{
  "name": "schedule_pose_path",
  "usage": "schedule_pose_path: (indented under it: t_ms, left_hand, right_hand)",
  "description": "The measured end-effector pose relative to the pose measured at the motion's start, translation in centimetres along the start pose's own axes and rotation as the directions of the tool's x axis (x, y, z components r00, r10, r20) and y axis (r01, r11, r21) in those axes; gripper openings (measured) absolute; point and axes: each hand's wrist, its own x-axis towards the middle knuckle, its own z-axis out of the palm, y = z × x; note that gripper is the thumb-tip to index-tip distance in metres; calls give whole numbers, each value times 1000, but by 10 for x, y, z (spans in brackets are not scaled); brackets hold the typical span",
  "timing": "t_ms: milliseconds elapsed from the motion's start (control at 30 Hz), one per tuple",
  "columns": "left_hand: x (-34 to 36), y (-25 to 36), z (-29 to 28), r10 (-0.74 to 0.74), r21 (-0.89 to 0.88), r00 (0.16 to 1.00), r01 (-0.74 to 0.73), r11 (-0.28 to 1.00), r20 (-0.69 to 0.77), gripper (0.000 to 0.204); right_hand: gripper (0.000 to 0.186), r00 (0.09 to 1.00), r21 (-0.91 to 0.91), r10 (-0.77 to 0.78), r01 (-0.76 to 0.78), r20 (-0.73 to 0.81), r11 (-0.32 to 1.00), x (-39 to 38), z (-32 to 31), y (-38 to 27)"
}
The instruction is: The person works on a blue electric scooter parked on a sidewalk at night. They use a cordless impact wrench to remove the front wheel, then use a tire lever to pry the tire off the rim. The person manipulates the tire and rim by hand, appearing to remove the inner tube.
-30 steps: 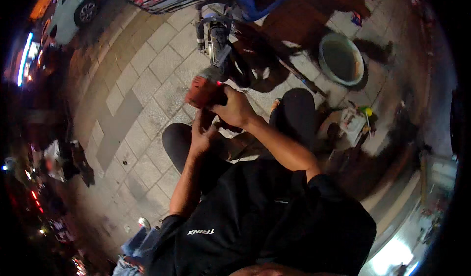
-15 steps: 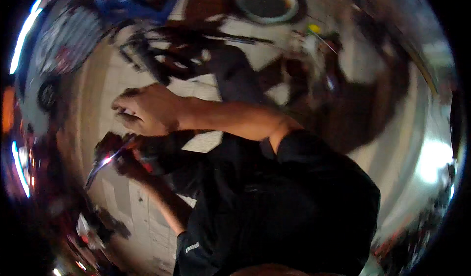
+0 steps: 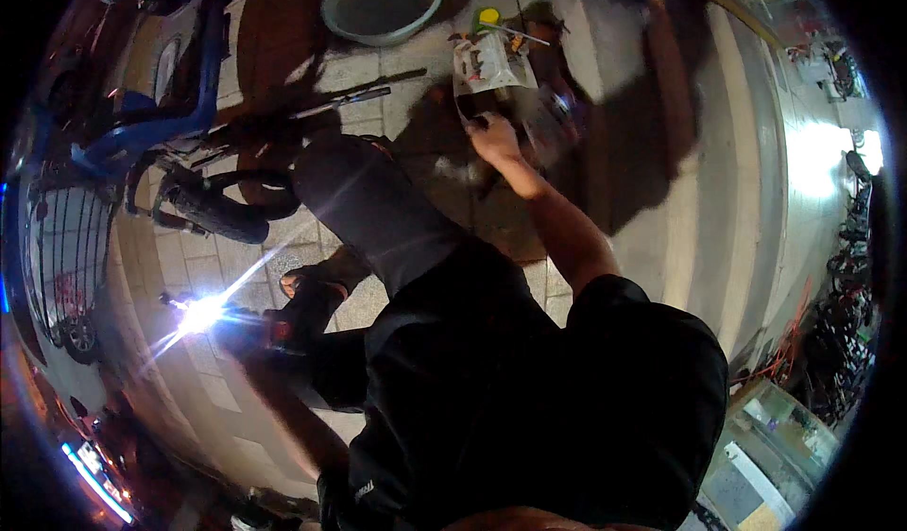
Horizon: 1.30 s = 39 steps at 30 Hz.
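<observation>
Past our knee (image 3: 345, 167), the fingers of our right hand (image 3: 498, 142) bend just beside one white packet (image 3: 491, 66); shadow hides whether they pinch anything. At left, one light (image 3: 201, 314) glares across our dark left hand (image 3: 244, 338), so we cannot tell its grip. We count one basin (image 3: 359, 32) and one blue bike (image 3: 200, 111), partly cut off above.
</observation>
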Motion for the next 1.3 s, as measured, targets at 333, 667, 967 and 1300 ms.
schedule_pose_path:
  t_ms: [333, 667, 967, 1300]
  left_hand:
    - [0, 24, 124, -77, 58, 950, 99, 993, -302, 18]
    - [68, -12, -15, 97, 323, 805, 122, 939, -586, 40]
    - [97, -50, -135, -247, -52, 861, 250, 967, -445, 55]
    - [117, -67, -195, 277, 322, 903, -168, 931, -329, 56]
  right_hand:
    - [29, 930, 549, 293, -367, 221, 751, 43, -33, 7]
    - [26, 927, 625, -369, 247, 72, 741, 17, -35, -212]
    - [38, 739, -477, -193, 588, 646, 653, -13, 14, -2]
    - [48, 833, -340, 223, -44, 506, 939, -34, -6, 143]
